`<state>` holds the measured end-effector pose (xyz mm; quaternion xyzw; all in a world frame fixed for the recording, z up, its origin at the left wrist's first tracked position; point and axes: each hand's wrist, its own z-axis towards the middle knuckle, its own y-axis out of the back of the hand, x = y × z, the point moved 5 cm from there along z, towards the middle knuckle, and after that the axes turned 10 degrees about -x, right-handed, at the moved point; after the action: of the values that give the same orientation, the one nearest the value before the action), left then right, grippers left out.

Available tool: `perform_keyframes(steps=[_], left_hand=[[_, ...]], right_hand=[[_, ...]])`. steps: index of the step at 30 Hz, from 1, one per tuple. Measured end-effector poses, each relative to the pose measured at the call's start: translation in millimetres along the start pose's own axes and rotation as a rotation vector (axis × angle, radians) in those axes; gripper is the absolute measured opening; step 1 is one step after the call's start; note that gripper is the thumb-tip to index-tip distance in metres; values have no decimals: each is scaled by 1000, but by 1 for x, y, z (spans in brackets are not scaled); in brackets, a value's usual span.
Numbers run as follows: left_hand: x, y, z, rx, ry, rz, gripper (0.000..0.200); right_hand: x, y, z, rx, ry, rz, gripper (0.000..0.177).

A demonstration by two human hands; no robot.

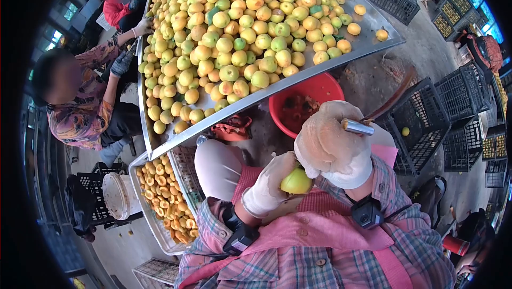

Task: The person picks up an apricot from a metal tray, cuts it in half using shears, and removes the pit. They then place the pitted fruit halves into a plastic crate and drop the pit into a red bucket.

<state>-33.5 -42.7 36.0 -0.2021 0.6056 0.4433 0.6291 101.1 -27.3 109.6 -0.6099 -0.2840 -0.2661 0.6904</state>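
Observation:
My left hand point(272, 182), in a whitish glove, is closed around a yellow-green fruit point(296, 181) in front of my chest. My right hand point(333, 142), in a stained pale glove, is wrapped around a tool with a metal-capped handle point(358, 127) and a long brown curved part that rises to the right. Its fingers touch or nearly touch the fruit; the tool's working end is hidden. A large metal tray point(368, 57) heaped with yellow, orange and green fruit lies beyond my hands. Below its edge stands a red basin point(332, 82) with dark reddish scraps inside.
A white tray point(134, 182) of halved orange fruit is at my left, near a white bucket point(113, 195). Two people point(88, 97) point(118, 1) are by the left side of the metal tray. Black crates point(421, 123) stand on the floor at right.

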Motion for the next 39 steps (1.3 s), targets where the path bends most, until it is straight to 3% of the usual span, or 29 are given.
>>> perform_keyframes(steps=[2,4,7,10,13,17,20,22,23,24,29,30,31,32,34,35,37,38,39], left_hand=[[-10,0,5,4,-12,-31,55],[-12,-2,5,12,-23,-63,55],[-9,-4,2,0,-70,-39,51],[-4,-10,-2,39,33,-103,47],[13,-19,-11,85,304,-186,44],[38,-31,-25,107,427,-239,48],[60,-40,-36,-17,496,-492,44],[60,-50,-43,-114,880,-1420,41],[54,-47,-40,-42,582,-1215,36],[55,-46,-39,-45,587,-1222,36],[50,-34,-31,142,293,-572,41],[49,-33,-30,174,231,-436,42],[48,-33,-29,208,169,-300,43],[54,-34,-28,143,306,-375,53],[12,-17,-3,153,292,-426,50],[8,-14,-1,149,284,-425,50],[11,-18,-5,152,866,-1248,59],[7,-19,-6,155,861,-1243,59],[3,-16,-6,60,708,-1082,65]], right_hand=[[-9,3,0,-77,-81,190,13],[-17,3,2,11,-146,304,13],[-14,-2,3,109,-35,154,15],[-19,1,1,87,-9,-71,16],[-26,6,-2,60,17,-292,18],[-35,10,-6,31,43,-587,21],[-40,4,-9,43,-59,-652,24],[-42,-1,-12,196,68,-725,21],[-44,-1,-13,254,79,-761,24],[-48,-1,-15,252,70,-762,24],[-52,2,-22,280,114,-795,29],[-49,2,-22,262,166,-792,33],[-50,14,-24,81,254,-718,32],[-47,17,-22,87,255,-722,32],[-46,48,-15,-303,-147,21,29],[-44,47,-13,-295,-143,16,29],[-33,43,-8,-253,26,149,37],[-32,41,-8,-249,32,150,37],[-29,38,-9,-259,60,125,40]])
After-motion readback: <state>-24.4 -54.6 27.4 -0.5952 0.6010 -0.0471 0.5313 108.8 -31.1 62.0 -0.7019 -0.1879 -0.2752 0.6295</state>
